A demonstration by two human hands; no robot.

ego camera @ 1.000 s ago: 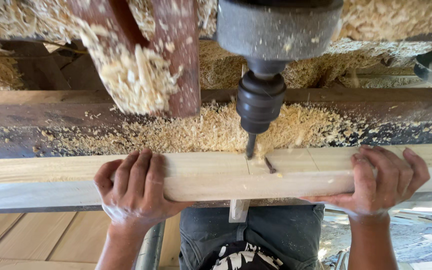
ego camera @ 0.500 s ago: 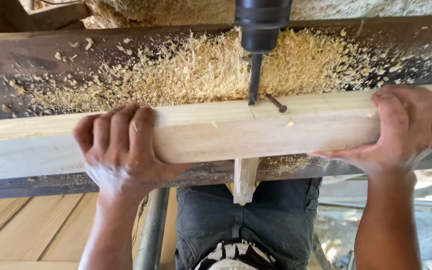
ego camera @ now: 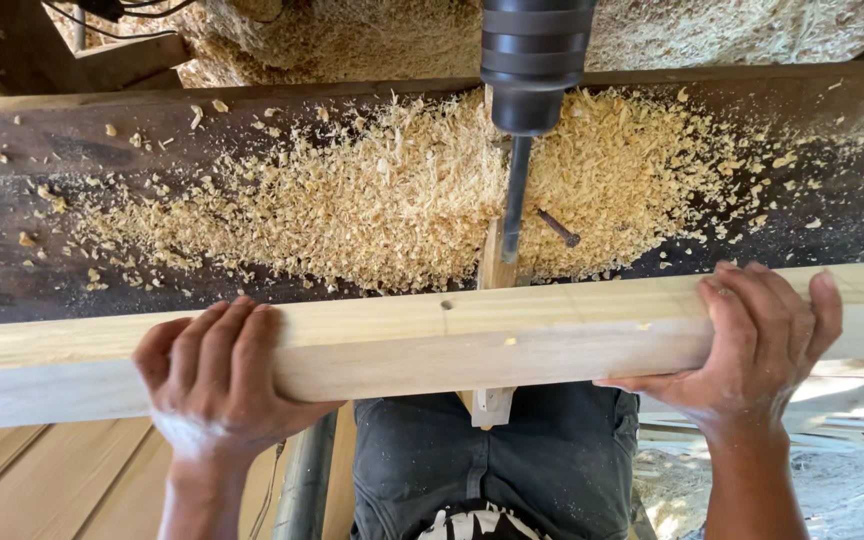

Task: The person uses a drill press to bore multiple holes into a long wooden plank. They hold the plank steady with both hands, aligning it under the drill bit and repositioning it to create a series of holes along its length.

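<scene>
Beneath a dark steel drill bit (ego camera: 515,200), the left hand (ego camera: 217,380) and right hand (ego camera: 757,345) each grip a long pale wooden beam (ego camera: 472,345) on the shavings-strewn counter (ego camera: 72,200).

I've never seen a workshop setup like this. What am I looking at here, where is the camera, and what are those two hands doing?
The camera sits on the person's head and looks down, so you see their own two bare hands and their dark trousers below. The left hand and the right hand each wrap over a long pale wooden beam that lies crosswise in front of them. Above it hangs a dark drill head with a thin bit pointing down just behind the beam. A small dark mark shows on the beam's top face. Behind lies a dark plank heaped with pale wood shavings, and a rusty nail rests among them.
</scene>
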